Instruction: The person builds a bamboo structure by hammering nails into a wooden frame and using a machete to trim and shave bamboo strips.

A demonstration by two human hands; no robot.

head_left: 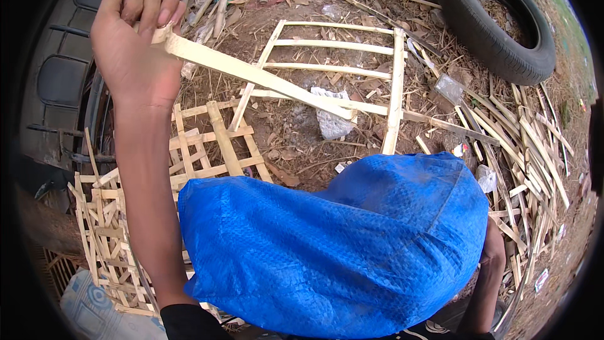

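Note:
Raised at the upper left, my left hand (141, 31) is closed around one end of a flat, pale bamboo strip (251, 77). The strip slants down to the right, its far end over a whitish stone (333, 123). Behind it on the ground lies a ladder-like bamboo frame (396, 82) with several crosspieces. A blue woven plastic sheet (327, 245) covers my lap and knees. My right hand (494, 245) is low at the right, against the sheet's edge; its fingers are hidden.
Lattice bamboo panels (217, 132) lie at the left, beside stacked dark chairs (63, 82). A black tyre (497, 22) rests at the upper right. Below it spreads a heap of split bamboo strips (535, 145). Dry leaves and scraps litter the soil.

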